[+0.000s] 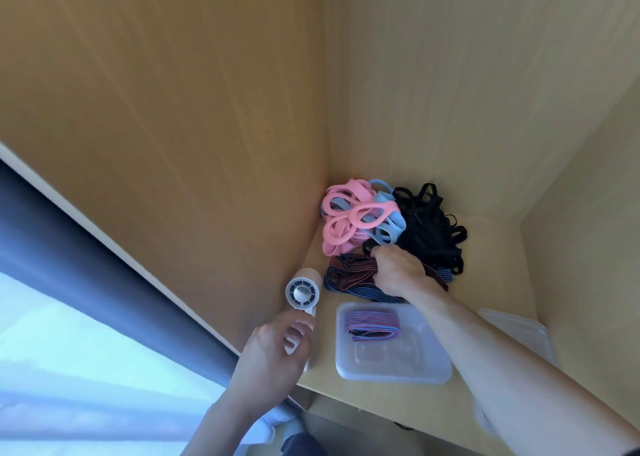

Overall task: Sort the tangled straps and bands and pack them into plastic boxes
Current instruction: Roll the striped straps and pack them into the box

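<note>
Wooden walls boxed in your bench (491, 275). Your left grip (266, 351) was curled round the handle of a white fan (303, 292) at the bench edge. Striped straps (349, 272) lay just below pink bands (346, 213), and one folded strap (372, 324) sat in the clear box (398, 362). Your right grip (398, 270) clutched the striped straps, right beside the black tangle (429, 227).

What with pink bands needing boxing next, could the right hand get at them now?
Probably yes: the pink bands lie uncovered just beyond the right hand, nothing between them. Its fingers grip the striped straps, though, so it must let go first.
</note>
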{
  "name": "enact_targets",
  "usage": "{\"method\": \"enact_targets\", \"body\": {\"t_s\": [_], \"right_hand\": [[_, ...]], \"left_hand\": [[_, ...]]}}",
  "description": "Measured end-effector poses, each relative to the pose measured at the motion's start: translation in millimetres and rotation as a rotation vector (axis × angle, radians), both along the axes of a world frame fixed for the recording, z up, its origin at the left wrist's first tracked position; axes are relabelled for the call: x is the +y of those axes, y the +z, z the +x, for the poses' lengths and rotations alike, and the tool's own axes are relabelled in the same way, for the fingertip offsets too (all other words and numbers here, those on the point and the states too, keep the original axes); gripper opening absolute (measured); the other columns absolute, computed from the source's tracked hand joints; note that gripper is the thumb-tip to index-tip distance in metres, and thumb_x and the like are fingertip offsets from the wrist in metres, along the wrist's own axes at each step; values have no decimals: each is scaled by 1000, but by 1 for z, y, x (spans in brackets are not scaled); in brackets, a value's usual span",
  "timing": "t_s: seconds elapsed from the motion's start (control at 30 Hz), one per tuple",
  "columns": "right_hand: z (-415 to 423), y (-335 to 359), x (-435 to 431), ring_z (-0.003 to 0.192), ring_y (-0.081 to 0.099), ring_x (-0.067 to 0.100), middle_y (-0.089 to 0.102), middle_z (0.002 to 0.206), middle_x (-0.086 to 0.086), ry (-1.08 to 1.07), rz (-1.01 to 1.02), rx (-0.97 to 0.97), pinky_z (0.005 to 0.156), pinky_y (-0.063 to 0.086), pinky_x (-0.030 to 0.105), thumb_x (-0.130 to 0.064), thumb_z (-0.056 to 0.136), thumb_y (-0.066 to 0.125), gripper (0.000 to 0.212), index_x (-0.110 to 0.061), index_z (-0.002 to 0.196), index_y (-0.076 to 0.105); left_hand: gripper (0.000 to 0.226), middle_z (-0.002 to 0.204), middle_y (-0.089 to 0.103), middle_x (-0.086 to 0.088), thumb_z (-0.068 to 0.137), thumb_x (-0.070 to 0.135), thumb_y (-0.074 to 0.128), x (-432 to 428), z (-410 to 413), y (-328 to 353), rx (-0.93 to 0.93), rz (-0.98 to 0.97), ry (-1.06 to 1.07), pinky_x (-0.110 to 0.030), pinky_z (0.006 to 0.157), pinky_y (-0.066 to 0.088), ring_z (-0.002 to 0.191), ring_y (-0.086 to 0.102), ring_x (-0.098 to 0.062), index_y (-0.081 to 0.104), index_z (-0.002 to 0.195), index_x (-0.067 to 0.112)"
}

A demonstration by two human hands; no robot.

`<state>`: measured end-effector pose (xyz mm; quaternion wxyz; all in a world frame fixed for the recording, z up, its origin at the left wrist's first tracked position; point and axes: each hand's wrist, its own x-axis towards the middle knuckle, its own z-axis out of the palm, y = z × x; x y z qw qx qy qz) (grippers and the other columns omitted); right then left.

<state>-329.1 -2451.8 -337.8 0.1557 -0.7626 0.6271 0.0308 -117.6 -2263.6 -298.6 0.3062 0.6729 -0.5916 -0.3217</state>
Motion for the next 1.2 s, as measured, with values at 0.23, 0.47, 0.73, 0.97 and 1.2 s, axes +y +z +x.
{"method": "enact_targets", "body": {"t_s": [0.23,0.47,0.73,0.97,1.2], "right_hand": [[-24,-1,3,109,65,27,68,123,2,-138,-48,-252,87,56,38,-33,91,70,40,-25,129,65],[-53,18,3,49,52,3,60,55,-14,-212,-112,-527,49,34,25,-33,87,76,11,-30,98,73],[-80,75,9,51,44,2,50,54,-14,-242,-157,-893,58,36,27,-22,87,78,24,-43,81,67],[-96,126,30,59,49,8,56,70,-2,-247,-174,-1114,61,40,22,-18,92,73,15,-29,103,73],[-99,148,34,52,54,-5,63,61,-18,-287,-174,-1274,53,43,11,-14,94,70,17,-30,99,69]], "left_hand": [[23,92,70,21,91,15,61,-13,-7,4,52,1,-59,-15,71,50,82,66,-5,70,94,36],[26,89,71,16,91,5,60,-40,-26,22,99,-43,-95,-13,71,48,80,66,-8,71,95,28],[27,90,73,6,89,-1,57,-100,-61,39,174,-74,-75,-27,81,54,82,68,-12,73,96,20],[34,111,68,-13,92,-12,50,-148,-93,63,579,-32,26,-44,87,51,91,65,-28,62,114,11],[48,114,73,-16,94,-8,41,-162,-116,97,766,76,-244,-29,79,57,102,72,-29,66,126,16]]}}
